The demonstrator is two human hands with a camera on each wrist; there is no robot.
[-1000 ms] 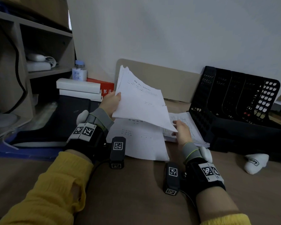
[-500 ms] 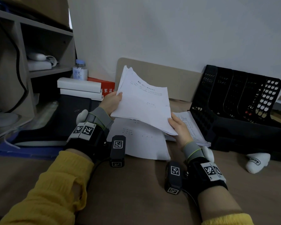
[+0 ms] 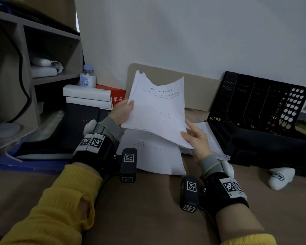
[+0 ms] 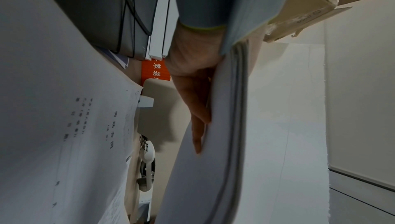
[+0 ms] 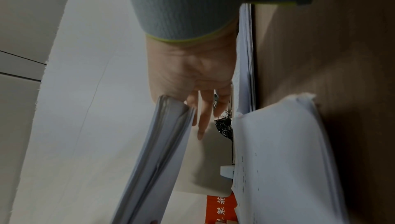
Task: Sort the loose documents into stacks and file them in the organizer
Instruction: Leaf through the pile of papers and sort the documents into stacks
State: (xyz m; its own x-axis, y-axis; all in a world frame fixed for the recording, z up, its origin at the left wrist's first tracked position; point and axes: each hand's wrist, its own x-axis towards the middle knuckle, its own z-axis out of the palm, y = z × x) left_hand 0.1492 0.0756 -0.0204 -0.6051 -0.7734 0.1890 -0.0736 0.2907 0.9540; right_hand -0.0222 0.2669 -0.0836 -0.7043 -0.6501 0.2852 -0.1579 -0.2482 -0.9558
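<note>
I hold a sheaf of white printed papers [image 3: 157, 110] tilted up above the table. My left hand [image 3: 124, 110] pinches its left edge, thumb on top and straight fingers [image 4: 198, 109] underneath. At the lower right corner my right hand [image 3: 194, 138] grips it, thumb on the top sheet and fingers [image 5: 203, 122] behind. One paper stack [image 3: 154, 156] lies flat on the table below the sheaf. A second stack [image 3: 212, 144] lies to its right, against the black slotted organizer [image 3: 265, 106], which sits tipped back at the right.
A beige board [image 3: 198, 92] leans on the wall behind the papers. White boxes [image 3: 87, 93], a red box [image 3: 117, 96] and a bottle [image 3: 87, 76] stand at the back left beside a shelf unit [image 3: 51, 41]. A white object [image 3: 281, 175] lies near the organizer.
The sheaf has tipped up more steeply and its top edge now curls. My right hand has slid up to the lower right corner and taken hold of it.
</note>
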